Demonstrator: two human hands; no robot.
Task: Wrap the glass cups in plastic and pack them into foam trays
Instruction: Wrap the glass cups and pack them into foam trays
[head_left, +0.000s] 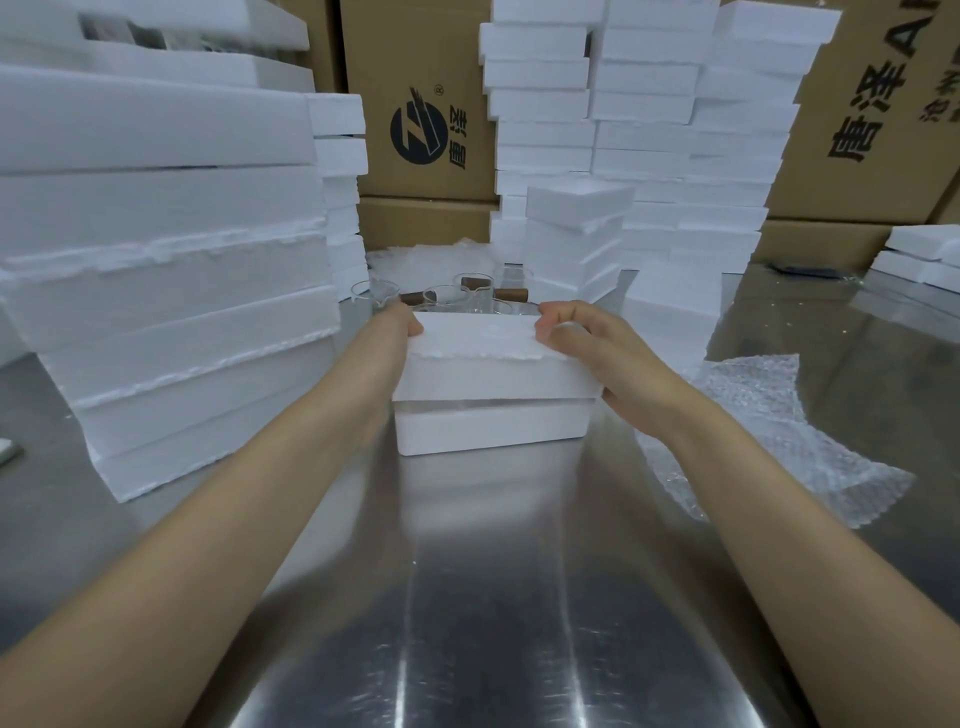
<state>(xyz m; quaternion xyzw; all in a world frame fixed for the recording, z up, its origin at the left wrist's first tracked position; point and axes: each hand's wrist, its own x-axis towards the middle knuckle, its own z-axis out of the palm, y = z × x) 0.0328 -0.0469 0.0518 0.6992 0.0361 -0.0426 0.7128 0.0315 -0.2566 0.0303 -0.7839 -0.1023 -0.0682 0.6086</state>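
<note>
Left hand (401, 326) and right hand (597, 358) gripping upper foam tray (493, 366) by its ends, fingers (558, 322) curled onto its top, over lower foam tray (488, 430), steel tabletop (493, 571), glass cups (471, 290) behind

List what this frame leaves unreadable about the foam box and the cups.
1. Head view: the inside of the foam tray, covered by the foam lid that the left hand and right hand hold; any cup within is unseen.
2. Behind it, the glass cups: lower parts hidden by lid and hands; count unclear.
3. Lettering on the cardboard box at right: cut off by the frame edge.
</note>
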